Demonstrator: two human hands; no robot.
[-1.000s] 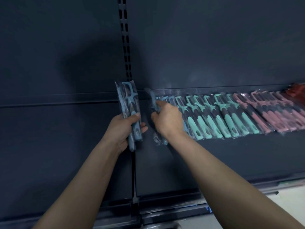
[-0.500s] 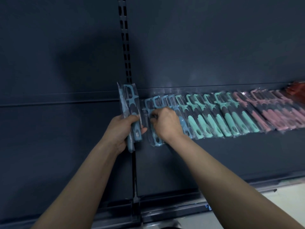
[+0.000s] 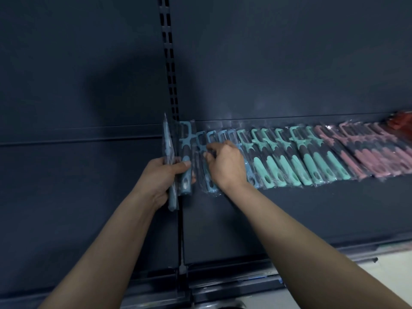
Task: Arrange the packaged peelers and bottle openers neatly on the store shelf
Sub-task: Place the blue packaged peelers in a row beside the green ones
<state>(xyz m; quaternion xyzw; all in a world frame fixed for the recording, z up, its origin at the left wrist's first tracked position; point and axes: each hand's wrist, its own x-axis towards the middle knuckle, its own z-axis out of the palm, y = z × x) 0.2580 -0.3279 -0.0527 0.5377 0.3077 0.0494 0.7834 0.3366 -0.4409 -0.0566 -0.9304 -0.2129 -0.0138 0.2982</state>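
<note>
I see the left hand (image 3: 161,176) gripping a blue peeler bundle (image 3: 185,141); the right hand (image 3: 225,167) pinches the end packet (image 3: 210,186), hiding neighbours; green peelers (image 3: 287,163), then pink peelers (image 3: 365,157), line the shelf (image 3: 312,210)

Bagged blue, teal and pink peelers (image 3: 296,157) overlap in a row on the dark shelf (image 3: 312,210).

Two arms in view. The left hand (image 3: 165,175) and right hand (image 3: 225,166) are bare. The left forearm (image 3: 116,237) and right forearm (image 3: 301,237) are bare to the bottom edge.
</note>
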